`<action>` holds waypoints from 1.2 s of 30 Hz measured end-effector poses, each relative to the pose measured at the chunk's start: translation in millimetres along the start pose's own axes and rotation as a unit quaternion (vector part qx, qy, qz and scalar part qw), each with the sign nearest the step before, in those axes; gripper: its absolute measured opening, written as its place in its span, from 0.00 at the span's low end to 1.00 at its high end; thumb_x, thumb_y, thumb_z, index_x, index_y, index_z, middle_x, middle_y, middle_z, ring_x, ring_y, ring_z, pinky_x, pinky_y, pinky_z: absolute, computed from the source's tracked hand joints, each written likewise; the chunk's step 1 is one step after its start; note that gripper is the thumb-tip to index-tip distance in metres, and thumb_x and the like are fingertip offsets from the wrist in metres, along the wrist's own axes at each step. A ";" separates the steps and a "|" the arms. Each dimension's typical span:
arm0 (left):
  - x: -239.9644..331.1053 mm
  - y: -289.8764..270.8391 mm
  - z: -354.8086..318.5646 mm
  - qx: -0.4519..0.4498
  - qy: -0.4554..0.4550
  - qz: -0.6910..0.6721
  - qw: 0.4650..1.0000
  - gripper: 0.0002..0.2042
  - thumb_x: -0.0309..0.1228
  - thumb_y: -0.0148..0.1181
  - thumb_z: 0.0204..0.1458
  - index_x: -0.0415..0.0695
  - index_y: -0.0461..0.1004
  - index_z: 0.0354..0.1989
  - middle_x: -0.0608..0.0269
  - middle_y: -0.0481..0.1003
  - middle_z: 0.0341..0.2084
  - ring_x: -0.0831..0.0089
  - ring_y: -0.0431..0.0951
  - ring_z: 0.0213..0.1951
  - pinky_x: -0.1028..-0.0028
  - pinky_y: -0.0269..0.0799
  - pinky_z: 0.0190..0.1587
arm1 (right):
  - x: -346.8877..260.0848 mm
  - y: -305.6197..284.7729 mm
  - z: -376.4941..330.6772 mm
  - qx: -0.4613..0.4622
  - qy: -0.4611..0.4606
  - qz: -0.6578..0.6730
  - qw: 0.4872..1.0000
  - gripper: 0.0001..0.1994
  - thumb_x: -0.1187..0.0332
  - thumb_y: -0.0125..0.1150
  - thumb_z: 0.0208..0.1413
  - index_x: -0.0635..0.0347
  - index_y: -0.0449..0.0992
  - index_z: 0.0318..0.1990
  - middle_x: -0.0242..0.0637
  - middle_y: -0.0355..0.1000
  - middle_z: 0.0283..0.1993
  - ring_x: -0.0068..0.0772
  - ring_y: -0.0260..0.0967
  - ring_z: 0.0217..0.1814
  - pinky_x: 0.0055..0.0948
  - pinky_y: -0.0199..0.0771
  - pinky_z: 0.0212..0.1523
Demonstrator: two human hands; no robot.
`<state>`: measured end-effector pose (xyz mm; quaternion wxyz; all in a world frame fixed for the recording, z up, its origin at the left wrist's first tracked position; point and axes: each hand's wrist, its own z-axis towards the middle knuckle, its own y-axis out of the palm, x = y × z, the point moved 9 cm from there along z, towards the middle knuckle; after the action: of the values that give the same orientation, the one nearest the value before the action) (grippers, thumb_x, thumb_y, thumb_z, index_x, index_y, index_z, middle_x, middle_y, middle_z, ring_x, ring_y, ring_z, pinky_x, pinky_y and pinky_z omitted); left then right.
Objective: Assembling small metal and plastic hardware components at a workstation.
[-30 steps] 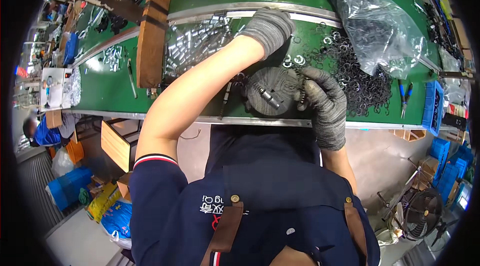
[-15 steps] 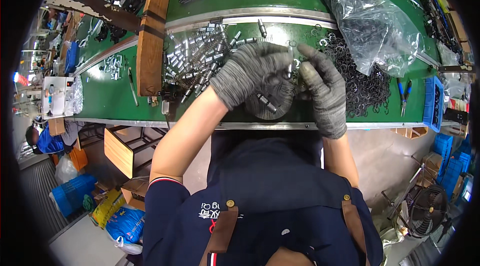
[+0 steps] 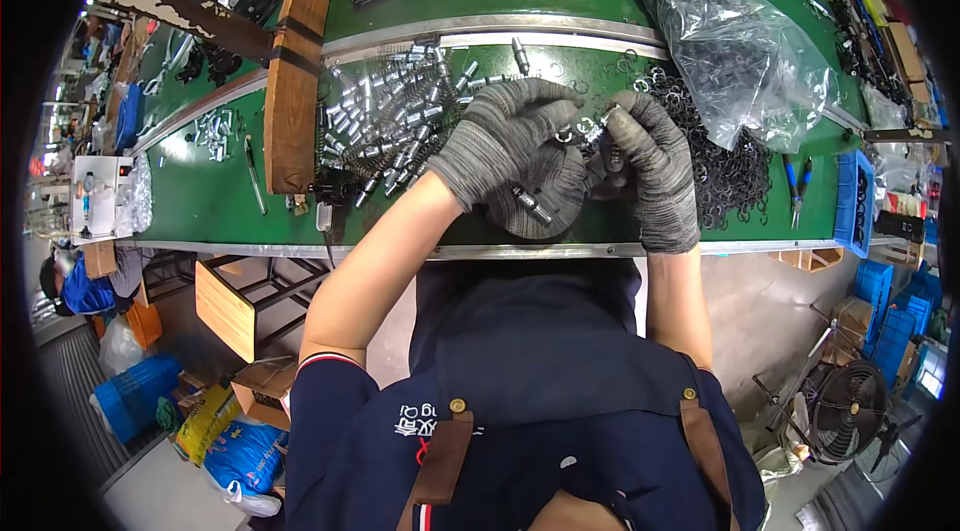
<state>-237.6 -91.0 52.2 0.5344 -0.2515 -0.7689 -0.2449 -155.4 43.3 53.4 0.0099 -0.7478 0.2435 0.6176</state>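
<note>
Both my hands wear grey knitted gloves and work close together over the bench. My left hand [image 3: 508, 134] is closed, a small silver metal cylinder [image 3: 565, 136] partly showing at its fingertips. My right hand [image 3: 650, 166] pinches with thumb and forefinger; a tiny shiny bit shows there, too small and covered to name. Below my left hand lies a round grey pad [image 3: 558, 209], with a black and silver cylindrical part [image 3: 531, 204] on it. Left of my hands spreads a heap of silver cylinders and springs [image 3: 390, 121]. Beside my right hand is a pile of black open rings [image 3: 730, 181].
A clear plastic bag [image 3: 735, 56] lies over the far side of the rings. A wooden post [image 3: 293, 81] rises left of the cylinders. Blue-handled pliers [image 3: 797, 191] and a blue bin [image 3: 853, 201] are at right; a pen [image 3: 255, 174] lies at left.
My right hand's fingers have closed from a wider spread into a pinch, nearer my left fingertips. The silver cylinder, upright before at my left fingertips, now shows less.
</note>
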 end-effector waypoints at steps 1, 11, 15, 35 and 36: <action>8.9 -1.0 0.5 0.014 0.042 0.047 0.998 0.15 0.33 0.64 0.59 0.39 0.79 0.51 0.63 0.81 0.39 0.79 0.78 0.40 0.77 0.76 0.44 | 0.7 -1.2 -0.1 0.003 0.004 0.015 1.000 0.13 0.63 0.66 0.60 0.60 0.77 0.47 0.26 0.70 0.26 0.13 0.61 0.23 0.16 0.61 0.23; 23.2 9.8 -17.1 -0.023 0.077 0.042 0.996 0.18 0.32 0.67 0.57 0.40 0.77 0.55 0.62 0.81 0.40 0.75 0.80 0.42 0.74 0.76 0.47 | -4.0 6.0 -11.7 0.013 -0.027 0.040 0.999 0.10 0.69 0.66 0.60 0.61 0.77 0.46 0.28 0.75 0.32 0.16 0.69 0.27 0.16 0.69 0.27; 9.7 7.5 -31.5 0.005 0.055 -0.140 0.989 0.14 0.30 0.65 0.58 0.40 0.78 0.52 0.66 0.80 0.40 0.77 0.79 0.40 0.76 0.76 0.46 | 0.0 -3.2 -20.4 0.023 -0.078 0.080 0.993 0.09 0.75 0.69 0.56 0.62 0.77 0.43 0.33 0.77 0.37 0.22 0.76 0.36 0.22 0.78 0.36; -16.6 -3.4 -63.8 0.142 0.076 -0.142 0.977 0.10 0.28 0.65 0.58 0.41 0.76 0.46 0.60 0.81 0.38 0.75 0.79 0.37 0.74 0.77 0.43 | -20.2 27.3 -53.4 0.045 -0.238 -0.114 0.964 0.11 0.81 0.70 0.52 0.61 0.77 0.41 0.35 0.77 0.45 0.25 0.73 0.47 0.27 0.73 0.51; -16.6 -3.1 -64.3 0.140 0.082 -0.141 0.977 0.10 0.28 0.66 0.57 0.41 0.76 0.45 0.61 0.81 0.38 0.75 0.79 0.37 0.75 0.77 0.44 | -19.3 27.4 -53.5 0.044 -0.238 -0.114 0.964 0.11 0.81 0.70 0.52 0.61 0.77 0.41 0.35 0.77 0.45 0.25 0.73 0.47 0.27 0.73 0.51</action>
<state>-189.7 -136.9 56.1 0.5856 -0.0420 -0.7768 -0.2278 -118.8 9.1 91.8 0.1709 -0.6011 0.1746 0.7609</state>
